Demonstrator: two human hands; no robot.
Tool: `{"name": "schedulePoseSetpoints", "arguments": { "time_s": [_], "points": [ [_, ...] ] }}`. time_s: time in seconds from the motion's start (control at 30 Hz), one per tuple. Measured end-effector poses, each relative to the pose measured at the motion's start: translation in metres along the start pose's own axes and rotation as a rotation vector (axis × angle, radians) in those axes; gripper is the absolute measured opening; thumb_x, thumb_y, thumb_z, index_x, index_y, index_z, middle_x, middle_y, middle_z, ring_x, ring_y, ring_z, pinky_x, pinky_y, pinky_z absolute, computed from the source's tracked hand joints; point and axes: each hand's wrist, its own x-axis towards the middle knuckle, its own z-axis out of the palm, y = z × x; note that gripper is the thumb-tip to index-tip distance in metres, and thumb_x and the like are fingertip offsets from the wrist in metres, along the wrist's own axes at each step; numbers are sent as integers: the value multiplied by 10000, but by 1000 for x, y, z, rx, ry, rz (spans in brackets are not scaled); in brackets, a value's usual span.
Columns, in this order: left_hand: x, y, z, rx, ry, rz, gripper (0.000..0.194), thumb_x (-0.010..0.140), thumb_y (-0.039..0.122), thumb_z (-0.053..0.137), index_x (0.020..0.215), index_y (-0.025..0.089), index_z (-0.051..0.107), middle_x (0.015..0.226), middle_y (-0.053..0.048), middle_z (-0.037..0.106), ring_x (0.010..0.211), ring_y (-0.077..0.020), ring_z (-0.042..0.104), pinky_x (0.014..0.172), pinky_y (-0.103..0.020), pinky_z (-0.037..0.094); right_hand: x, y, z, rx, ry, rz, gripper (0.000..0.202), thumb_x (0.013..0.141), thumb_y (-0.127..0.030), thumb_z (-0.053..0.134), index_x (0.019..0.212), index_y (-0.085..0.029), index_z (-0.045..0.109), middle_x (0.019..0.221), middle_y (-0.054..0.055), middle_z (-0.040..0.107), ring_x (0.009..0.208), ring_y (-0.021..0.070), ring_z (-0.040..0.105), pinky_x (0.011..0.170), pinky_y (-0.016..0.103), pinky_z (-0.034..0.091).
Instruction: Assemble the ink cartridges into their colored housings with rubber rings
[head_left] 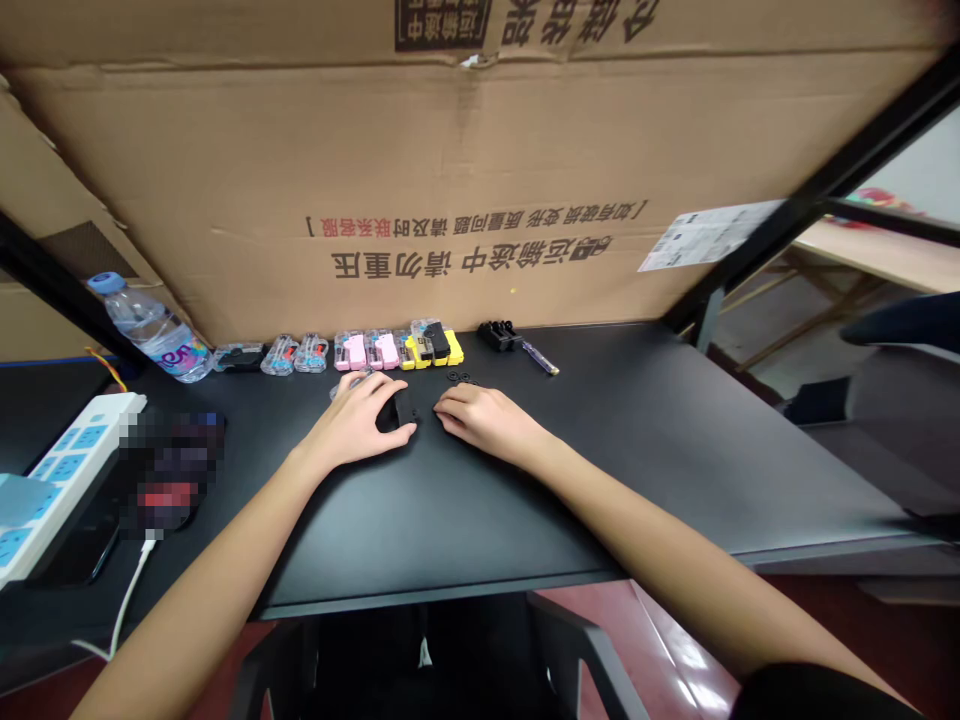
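Observation:
My left hand point(358, 418) is curled around a small device with a black body point(406, 408) and a clear plastic part, resting low over the black tabletop; thumb and fingers grip its sides. Just to its right, my right hand point(486, 420) has its fingertips drawn together near the table, and whatever they may hold is hidden. Several small black rings point(455, 377) lie right behind those fingers. Behind both hands stands a row of similar clear-plastic pieces, including pink ones point(384, 349), yellow ones point(453, 350), and clear ones with orange-red parts point(310, 353).
A cardboard sheet point(420, 150) walls off the back. At back right are a black holder point(498, 336) and a thin screwdriver-like tool point(541, 359). Leftward stand a water bottle point(161, 335), a white power strip point(101, 425) and a phone point(176, 470) with a white cable point(129, 600).

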Motion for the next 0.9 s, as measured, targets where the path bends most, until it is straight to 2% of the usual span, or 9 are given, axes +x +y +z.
{"name": "schedulePoseSetpoints", "arguments": {
  "time_s": [0.1, 0.17, 0.23, 0.33, 0.47, 0.57, 0.7, 0.9],
  "points": [
    [0, 0, 1, -6, 5, 3, 564, 920, 511, 727, 1411, 247, 642, 1353, -100, 675, 1312, -362, 572, 1243, -571, 348, 2, -2, 1, -5, 25, 7, 212, 1023, -180, 586, 1033, -192, 798, 1063, 136, 788, 914, 253, 719, 805, 356, 559],
    [1, 1, 1, -11, 13, 3, 553, 931, 507, 720, 1410, 244, 638, 1352, -98, 678, 1299, -349, 592, 1245, -565, 343, 3, -3, 3, 98, 79, 48, 210, 1001, -186, 602, 1051, -189, 805, 1042, 128, 794, 900, 246, 726, 810, 359, 566],
    [1, 2, 0, -16, 24, 3, 551, 937, 514, 722, 1409, 243, 634, 1354, -96, 682, 1288, -338, 608, 1240, -559, 345, 4, -3, 5, 303, 156, 131, 194, 971, -222, 632, 1038, -194, 813, 982, 101, 797, 837, 225, 726, 793, 353, 580],
    [1, 4, 1, -9, 36, -2, 566, 940, 546, 732, 1407, 242, 634, 1359, -95, 689, 1294, -345, 603, 1222, -555, 361, 8, -6, 8, 674, 234, 311, 216, 933, -355, 689, 997, -195, 819, 896, 68, 798, 722, 196, 707, 726, 346, 602],
    [0, 4, 2, -15, 46, 0, 578, 938, 557, 745, 1411, 242, 637, 1351, -95, 690, 1287, -342, 601, 1209, -548, 373, 13, -14, 12, 944, 191, 430, 290, 857, -438, 757, 967, -177, 820, 814, 53, 780, 657, 182, 682, 699, 353, 607],
    [0, 4, 3, -18, 50, 5, 580, 935, 553, 746, 1423, 260, 633, 1364, -96, 682, 1282, -346, 595, 1204, -564, 375, 16, -18, 17, 1003, 178, 455, 291, 829, -437, 775, 949, -175, 811, 772, 38, 758, 642, 173, 664, 691, 344, 598],
    [0, 3, 3, -9, 59, 7, 602, 922, 562, 754, 1436, 273, 631, 1357, -97, 674, 1264, -359, 585, 1189, -580, 388, 18, -18, 22, 1021, 196, 477, 313, 816, -457, 781, 950, -175, 803, 835, 51, 777, 646, 169, 655, 686, 343, 592],
    [0, 3, 2, -2, 58, -1, 612, 919, 548, 760, 1432, 237, 636, 1349, -104, 669, 1233, -360, 583, 1180, -577, 402, 20, -18, 23, 982, 193, 449, 321, 842, -488, 769, 945, -185, 792, 839, 51, 766, 640, 166, 639, 676, 342, 586]
  ]
}}
